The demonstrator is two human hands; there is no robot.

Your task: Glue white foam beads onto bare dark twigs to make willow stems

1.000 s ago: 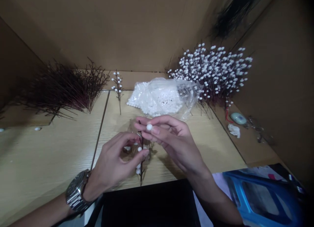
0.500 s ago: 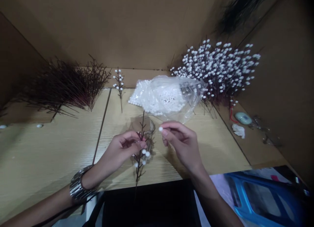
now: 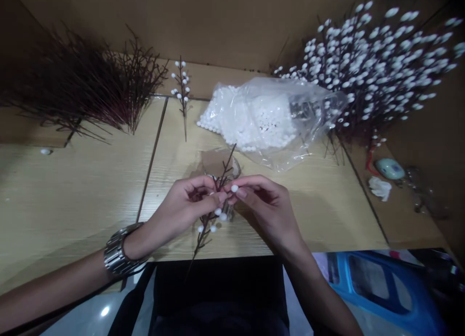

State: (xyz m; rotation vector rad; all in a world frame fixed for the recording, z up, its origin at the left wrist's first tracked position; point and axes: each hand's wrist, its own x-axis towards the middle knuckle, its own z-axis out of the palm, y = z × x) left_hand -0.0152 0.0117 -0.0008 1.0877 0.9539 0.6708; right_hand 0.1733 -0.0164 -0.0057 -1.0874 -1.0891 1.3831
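My left hand (image 3: 191, 200) pinches a dark brown twig (image 3: 203, 239) that leans up to the right, with several white balls on its lower branches. Between the thumb and forefinger of my right hand (image 3: 271, 205) is a white ball (image 3: 234, 188), right beside the twig and the left fingertips. The hands nearly meet over a clear round object (image 3: 236, 167), mostly hidden behind them. Beyond them lies a clear plastic bag (image 3: 254, 118) full of white balls. A small twig with white balls (image 3: 184, 93) lies left of the bag.
Bare brown twigs (image 3: 109, 88) are heaped at the back left, and many white-tipped twigs (image 3: 363, 74) at the back right. A pale green oval object (image 3: 390, 168) and crumpled white tissue (image 3: 379, 188) lie on the right. A blue plastic object (image 3: 385, 282) stands below the table edge.
My right hand has brought the white ball leftward to the twig. The twig now tilts more to the right. The view has shifted, so the background items appear higher and larger.
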